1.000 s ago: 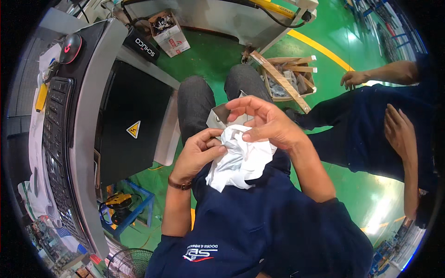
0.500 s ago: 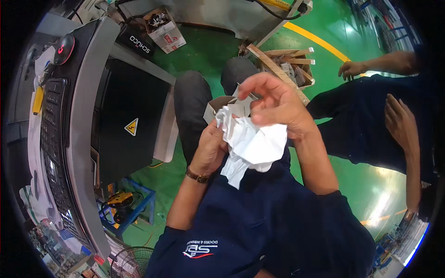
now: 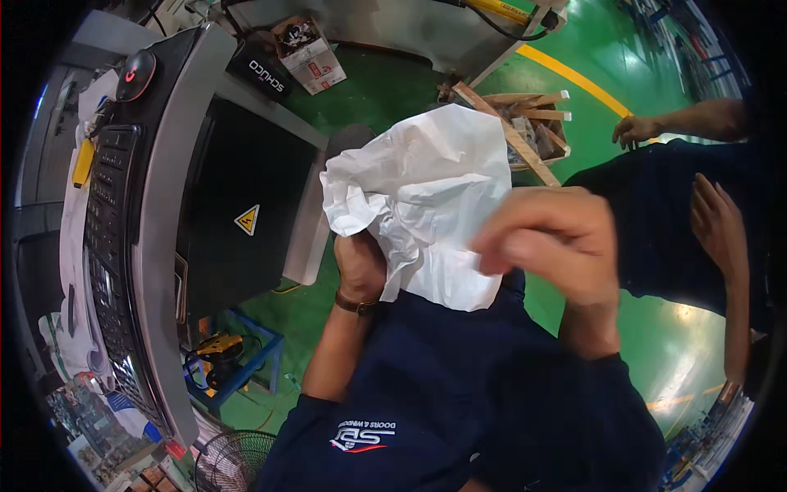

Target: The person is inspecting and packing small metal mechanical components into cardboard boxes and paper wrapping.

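Observation:
A large sheet of crumpled white paper [image 3: 443, 197] is spread open in front of my lap. My left hand [image 3: 361, 266] grips its lower left part from beneath, and the paper's folds hide most of those fingers. Over the sheet's right edge is my right hand [image 3: 566, 242], somewhat blurred, its thumb and fingertips drawn together in a pinch. Whether anything is between those fingertips I cannot make out. The paper covers most of my legs and whatever lies behind it.
Left stands a grey desk with a black keyboard [image 3: 106, 197] and mouse [image 3: 136, 75]. Ahead are an open carton [image 3: 311, 66] and a box of wood pieces [image 3: 541, 131]. Another person's hand [image 3: 717, 217] is at the right. A fan [image 3: 234, 459] stands lower left.
The crumpled paper has opened into a wide sheet and now hides the small cardboard box by my knees. My right hand has moved right and down, its fingers closing into a pinch.

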Motion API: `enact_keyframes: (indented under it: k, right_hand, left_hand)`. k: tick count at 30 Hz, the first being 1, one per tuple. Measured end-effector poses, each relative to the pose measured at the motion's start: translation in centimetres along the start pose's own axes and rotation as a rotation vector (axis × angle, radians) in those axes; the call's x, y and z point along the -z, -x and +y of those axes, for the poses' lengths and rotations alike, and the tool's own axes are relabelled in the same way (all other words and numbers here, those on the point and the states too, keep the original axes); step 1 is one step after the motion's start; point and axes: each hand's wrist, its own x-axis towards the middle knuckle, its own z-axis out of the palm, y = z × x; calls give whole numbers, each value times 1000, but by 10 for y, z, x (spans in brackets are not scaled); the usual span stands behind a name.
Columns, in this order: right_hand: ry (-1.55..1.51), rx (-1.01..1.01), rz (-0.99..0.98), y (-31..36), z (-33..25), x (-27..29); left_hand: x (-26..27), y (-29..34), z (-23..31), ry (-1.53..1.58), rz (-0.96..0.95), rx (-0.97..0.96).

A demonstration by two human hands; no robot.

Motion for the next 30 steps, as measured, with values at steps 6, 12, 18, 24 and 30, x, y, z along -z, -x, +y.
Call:
enact_keyframes:
  k: [6, 12, 18, 24, 30]
  right_hand:
    - [629, -87, -6, -24, 93, -33]
    - [559, -262, 45, -19, 112, -57]
    - [487, -194, 135, -24, 120, -57]
    - [766, 334, 101, -23, 117, -67]
    - [559, 129, 144, -17, 121, -43]
  left_hand:
    - [-4, 6, -3, 90, -150, 154]
    - [3, 9, -8, 44, -8, 302]
    - [-1, 14, -8, 71, -171, 122]
    - [0, 23, 5, 228, -126, 351]
    - [1, 7, 20, 347, -168, 404]
